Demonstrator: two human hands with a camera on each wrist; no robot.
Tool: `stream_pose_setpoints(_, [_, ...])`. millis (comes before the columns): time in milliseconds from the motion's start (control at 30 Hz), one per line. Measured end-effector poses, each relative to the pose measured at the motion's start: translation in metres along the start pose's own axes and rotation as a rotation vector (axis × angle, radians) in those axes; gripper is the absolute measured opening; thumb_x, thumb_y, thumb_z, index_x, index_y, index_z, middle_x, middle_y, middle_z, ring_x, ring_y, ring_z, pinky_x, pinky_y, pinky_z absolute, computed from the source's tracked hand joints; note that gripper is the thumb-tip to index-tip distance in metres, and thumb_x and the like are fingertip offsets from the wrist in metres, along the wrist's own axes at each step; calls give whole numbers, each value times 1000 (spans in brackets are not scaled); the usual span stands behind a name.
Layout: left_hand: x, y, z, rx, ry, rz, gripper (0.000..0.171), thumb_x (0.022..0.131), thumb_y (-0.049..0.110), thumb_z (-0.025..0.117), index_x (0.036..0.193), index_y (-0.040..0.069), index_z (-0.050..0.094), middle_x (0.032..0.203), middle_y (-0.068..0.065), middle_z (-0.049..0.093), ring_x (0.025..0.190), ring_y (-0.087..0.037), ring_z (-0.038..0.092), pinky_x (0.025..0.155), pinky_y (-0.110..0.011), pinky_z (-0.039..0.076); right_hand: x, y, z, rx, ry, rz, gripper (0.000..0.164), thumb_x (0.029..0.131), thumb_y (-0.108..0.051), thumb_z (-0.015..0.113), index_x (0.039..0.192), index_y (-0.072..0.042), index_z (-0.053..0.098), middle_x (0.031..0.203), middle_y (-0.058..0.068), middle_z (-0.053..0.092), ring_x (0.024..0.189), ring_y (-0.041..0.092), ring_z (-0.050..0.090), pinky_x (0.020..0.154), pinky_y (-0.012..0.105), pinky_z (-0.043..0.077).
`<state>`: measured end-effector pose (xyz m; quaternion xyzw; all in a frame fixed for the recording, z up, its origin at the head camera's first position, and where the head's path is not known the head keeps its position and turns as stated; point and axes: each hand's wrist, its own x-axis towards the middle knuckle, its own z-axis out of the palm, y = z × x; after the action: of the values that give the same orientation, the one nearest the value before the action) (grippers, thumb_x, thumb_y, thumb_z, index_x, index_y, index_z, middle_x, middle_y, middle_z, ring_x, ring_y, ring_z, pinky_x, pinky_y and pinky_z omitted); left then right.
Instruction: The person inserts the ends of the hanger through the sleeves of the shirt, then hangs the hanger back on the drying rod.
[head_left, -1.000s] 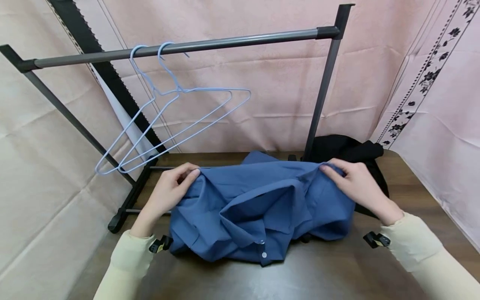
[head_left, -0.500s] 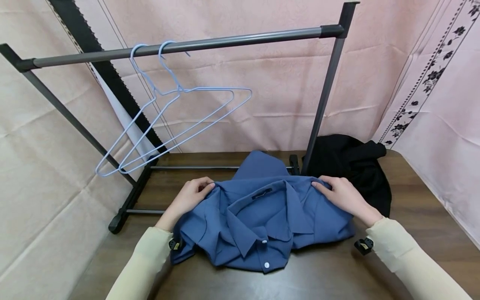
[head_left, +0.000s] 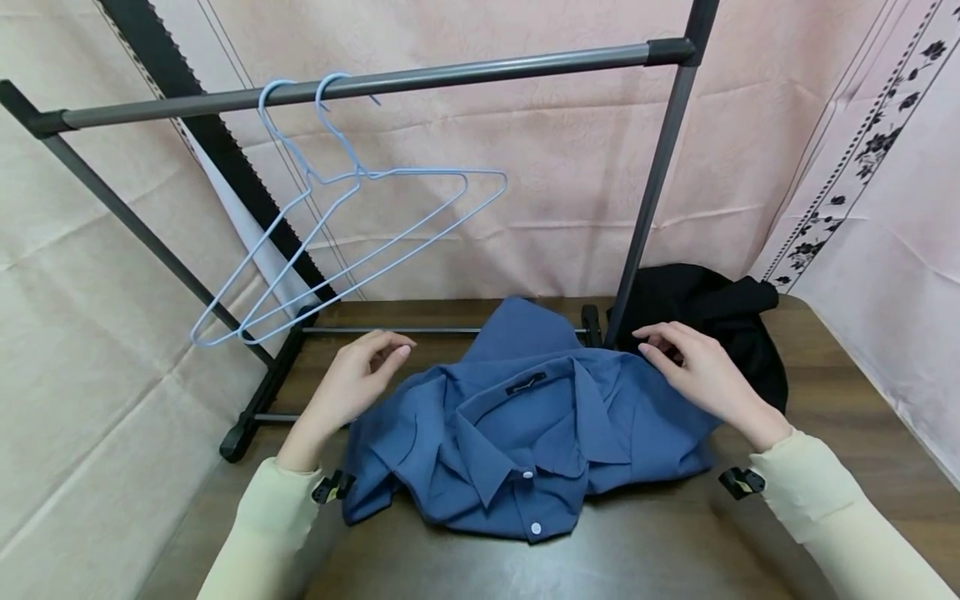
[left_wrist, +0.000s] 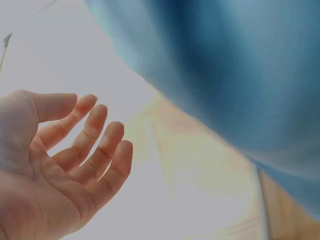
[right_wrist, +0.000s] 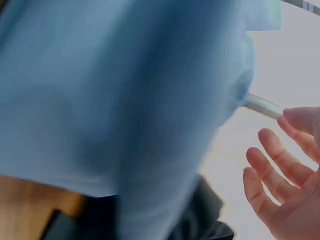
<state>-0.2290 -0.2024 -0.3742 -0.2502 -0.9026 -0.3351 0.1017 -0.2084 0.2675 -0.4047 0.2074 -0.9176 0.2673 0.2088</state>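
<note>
A blue collared shirt (head_left: 517,450) lies on the table, its collar facing up with a dark label inside and white buttons down the front. My left hand (head_left: 352,383) hovers off the shirt's left shoulder, fingers loosely bent and holding nothing. Over the right shoulder, my right hand (head_left: 697,371) is likewise free of the cloth, fingers relaxed. Each wrist view shows a gap between the hand and the blurred blue fabric (left_wrist: 215,75); in the right wrist view the fabric (right_wrist: 115,100) fills much of the picture.
A dark metal clothes rack (head_left: 465,75) stands behind, with two light blue wire hangers (head_left: 337,250) on its bar at the left. Black cloth (head_left: 697,308) is heaped at the back right of the wooden table (head_left: 832,400). Pink curtains hang around the table.
Both hands first held the shirt's shoulders up and lowered them toward me, laying the collar open to view. Now they have let go and moved apart, up and outward.
</note>
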Motion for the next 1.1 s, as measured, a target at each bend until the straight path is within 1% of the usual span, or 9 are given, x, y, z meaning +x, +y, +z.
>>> stream_pose_setpoints(100, [-1,17,2,-20,-45,66,24,106,26,56,121,15,70,104,2,65,82,-13,57,68,-32,50,1,-7,-5,36,-5,-25,22,101,-15,64,122,-12,69,105,-1,66,91,13,59,77,28,46])
stream_pose_setpoints(167, [0,23,10,-45,-104,99,27,106,29,56,126,15,68,108,3,65,89,-12,59,73,-33,52,0,-10,-3,51,-30,-40,24,100,-15,65,124,-12,69,112,1,66,100,17,61,84,34,48])
stream_pose_setpoints(267, [0,25,27,-63,-200,108,38,106,36,53,135,12,61,118,0,64,103,-13,61,84,-38,53,-3,-11,4,52,-91,-59,27,100,-16,66,127,-11,68,122,4,65,112,23,60,92,46,48])
stream_pose_setpoints(367, [-3,20,41,-55,-299,53,49,106,45,49,140,9,54,124,-3,63,110,-16,60,91,-42,52,-8,-9,14,47,-168,-56,34,100,-20,66,133,-11,64,131,8,60,121,29,55,99,54,45])
stream_pose_setpoints(500, [-10,9,50,-20,-428,-34,51,106,50,44,135,9,56,124,-4,62,110,-17,60,96,-42,49,-15,-7,24,64,-264,-30,47,99,-25,67,143,-12,56,141,15,51,127,36,49,103,59,42])
stream_pose_setpoints(700, [-23,-3,50,119,-559,-47,55,101,52,56,138,11,57,131,-8,59,121,-26,55,103,-48,45,-26,-2,33,100,-416,-13,66,97,-35,70,153,-12,44,149,19,43,131,40,45,103,62,40])
stream_pose_setpoints(800, [-29,-8,49,166,-589,-32,63,95,52,66,140,10,57,134,-9,56,122,-28,53,103,-50,45,-29,-1,38,114,-457,-18,70,97,-39,69,154,-11,40,149,20,42,130,40,47,102,61,42])
stream_pose_setpoints(900, [-33,-10,51,196,-586,9,61,93,47,72,139,9,58,131,-8,55,118,-26,53,100,-48,46,-30,1,41,124,-451,-16,70,97,-37,70,155,-12,40,144,18,47,123,35,53,99,57,46])
stream_pose_setpoints(1100, [-37,-11,60,304,-480,155,37,92,27,76,124,10,69,118,-4,61,106,-22,58,90,-43,51,-29,3,46,92,-398,-29,58,95,-30,73,147,-18,52,123,6,58,99,20,59,83,42,52])
